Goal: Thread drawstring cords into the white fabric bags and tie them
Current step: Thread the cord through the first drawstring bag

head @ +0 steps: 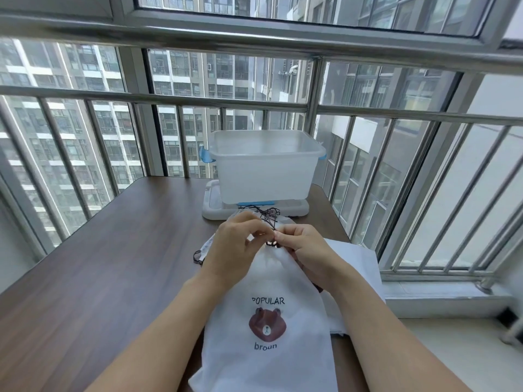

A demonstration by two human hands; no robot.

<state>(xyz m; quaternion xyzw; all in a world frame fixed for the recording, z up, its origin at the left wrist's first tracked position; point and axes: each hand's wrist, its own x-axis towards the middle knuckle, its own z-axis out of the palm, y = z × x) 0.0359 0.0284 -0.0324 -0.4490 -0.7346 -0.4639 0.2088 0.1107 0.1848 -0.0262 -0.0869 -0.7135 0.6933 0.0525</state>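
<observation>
White bag [266, 329] (bear print): both hands [240, 244] [305, 247] pinch its dark cord [270, 222].

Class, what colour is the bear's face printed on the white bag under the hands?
Brown, with a darker muzzle, on the white bag; the head view shows the bear's face best.

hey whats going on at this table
A person is working a dark drawstring cord at the gathered top of a white fabric bag printed with a bear face. The left hand and right hand both pinch the cord where it meets the bag's mouth. More white bags lie beside it, and a clear plastic bin stands behind on the wooden table.
</observation>
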